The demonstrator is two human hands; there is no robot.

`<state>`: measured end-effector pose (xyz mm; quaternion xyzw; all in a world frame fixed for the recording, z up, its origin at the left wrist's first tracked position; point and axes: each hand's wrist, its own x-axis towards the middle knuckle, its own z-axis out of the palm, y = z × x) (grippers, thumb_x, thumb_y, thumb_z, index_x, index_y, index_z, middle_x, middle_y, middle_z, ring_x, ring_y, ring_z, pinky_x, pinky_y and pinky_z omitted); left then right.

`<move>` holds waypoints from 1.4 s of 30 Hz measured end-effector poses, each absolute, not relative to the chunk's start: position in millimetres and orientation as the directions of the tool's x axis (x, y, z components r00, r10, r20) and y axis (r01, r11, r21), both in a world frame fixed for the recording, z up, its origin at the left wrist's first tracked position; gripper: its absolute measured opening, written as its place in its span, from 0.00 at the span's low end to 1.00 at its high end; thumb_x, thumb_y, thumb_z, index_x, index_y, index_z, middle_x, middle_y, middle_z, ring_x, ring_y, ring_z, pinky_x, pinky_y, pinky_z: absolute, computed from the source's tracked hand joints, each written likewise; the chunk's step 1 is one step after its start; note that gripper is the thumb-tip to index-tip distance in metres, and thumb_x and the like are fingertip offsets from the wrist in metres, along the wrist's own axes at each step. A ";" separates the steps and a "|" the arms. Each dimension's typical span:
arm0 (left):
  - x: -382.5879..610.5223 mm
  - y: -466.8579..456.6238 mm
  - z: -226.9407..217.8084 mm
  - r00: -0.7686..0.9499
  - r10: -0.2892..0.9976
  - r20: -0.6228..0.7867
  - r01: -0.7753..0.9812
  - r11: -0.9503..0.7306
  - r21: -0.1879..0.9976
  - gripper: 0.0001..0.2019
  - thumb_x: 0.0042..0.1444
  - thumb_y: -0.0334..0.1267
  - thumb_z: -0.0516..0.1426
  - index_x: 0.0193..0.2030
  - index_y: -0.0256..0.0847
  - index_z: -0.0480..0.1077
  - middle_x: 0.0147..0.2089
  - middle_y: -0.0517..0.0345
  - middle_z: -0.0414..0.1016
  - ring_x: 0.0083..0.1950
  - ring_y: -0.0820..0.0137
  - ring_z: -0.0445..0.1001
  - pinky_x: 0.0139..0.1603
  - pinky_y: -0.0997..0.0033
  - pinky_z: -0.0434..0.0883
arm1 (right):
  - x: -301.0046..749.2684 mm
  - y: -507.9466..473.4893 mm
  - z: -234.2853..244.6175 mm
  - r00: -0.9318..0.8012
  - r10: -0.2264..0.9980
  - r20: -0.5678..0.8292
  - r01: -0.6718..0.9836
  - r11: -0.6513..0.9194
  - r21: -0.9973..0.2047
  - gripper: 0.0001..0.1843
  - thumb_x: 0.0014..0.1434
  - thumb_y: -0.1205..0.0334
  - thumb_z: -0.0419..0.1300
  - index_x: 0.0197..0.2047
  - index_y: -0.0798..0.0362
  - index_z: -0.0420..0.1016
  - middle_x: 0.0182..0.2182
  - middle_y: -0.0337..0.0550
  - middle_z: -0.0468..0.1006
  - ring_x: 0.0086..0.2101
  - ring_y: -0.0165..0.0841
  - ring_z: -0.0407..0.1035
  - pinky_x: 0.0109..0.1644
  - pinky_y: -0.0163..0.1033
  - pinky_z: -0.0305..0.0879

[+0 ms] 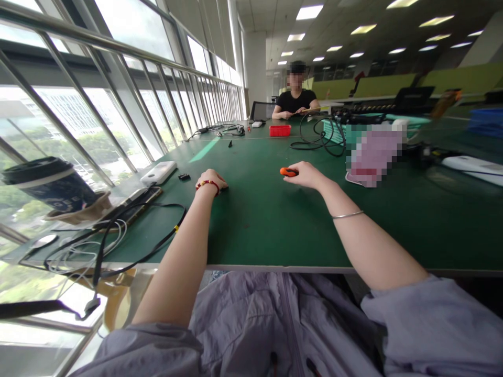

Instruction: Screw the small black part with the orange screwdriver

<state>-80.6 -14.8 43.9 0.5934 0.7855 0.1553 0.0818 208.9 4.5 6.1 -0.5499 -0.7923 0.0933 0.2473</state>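
Observation:
My right hand [308, 175] is closed around a screwdriver [288, 172] with an orange and black handle, held just above the green table. The handle points left, and the shaft is hidden by the hand. My left hand [212, 179] rests low on the table with its fingers curled. A small dark thing shows at its right edge, but the fingers and most of what they hold are hidden. A small black piece [184, 177] lies left of this hand, close to a white, flat device [159, 173].
A cup [51, 183] in a cardboard holder and tangled cables [98, 251] occupy the left edge. On the right are a phone [373, 157] and a teal basket [334, 132] with black cables. Farther back stand a red bin [280, 131] and a seated person [296, 99].

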 end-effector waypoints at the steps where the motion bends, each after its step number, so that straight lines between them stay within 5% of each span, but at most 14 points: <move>1: -80.8 -14.4 43.7 -0.280 0.959 0.049 0.908 0.247 0.340 0.10 0.43 0.36 0.67 0.35 0.42 0.79 0.43 0.51 0.81 0.44 0.61 0.78 0.47 0.68 0.74 | 208.9 4.4 6.0 -0.272 0.917 0.290 0.826 0.377 -0.420 0.18 0.48 0.51 0.59 0.38 0.54 0.78 0.28 0.38 0.74 0.30 0.31 0.66 0.34 0.34 0.55; 10: -79.2 -23.2 51.1 -0.285 0.958 0.045 0.923 0.261 0.284 0.15 0.47 0.44 0.63 0.42 0.42 0.79 0.43 0.50 0.80 0.40 0.61 0.78 0.42 0.68 0.76 | 208.9 2.5 7.0 -0.271 0.919 0.287 0.836 0.373 -0.404 0.18 0.49 0.51 0.59 0.38 0.54 0.78 0.27 0.38 0.74 0.29 0.31 0.66 0.33 0.33 0.55; 42: -81.7 -19.7 47.9 -0.287 0.956 0.068 0.928 0.259 0.268 0.14 0.43 0.43 0.66 0.37 0.42 0.79 0.39 0.50 0.80 0.40 0.61 0.78 0.41 0.69 0.75 | 209.7 4.4 6.4 -0.284 0.923 0.260 0.845 0.369 -0.387 0.19 0.48 0.50 0.60 0.39 0.53 0.79 0.28 0.38 0.75 0.30 0.32 0.67 0.34 0.34 0.57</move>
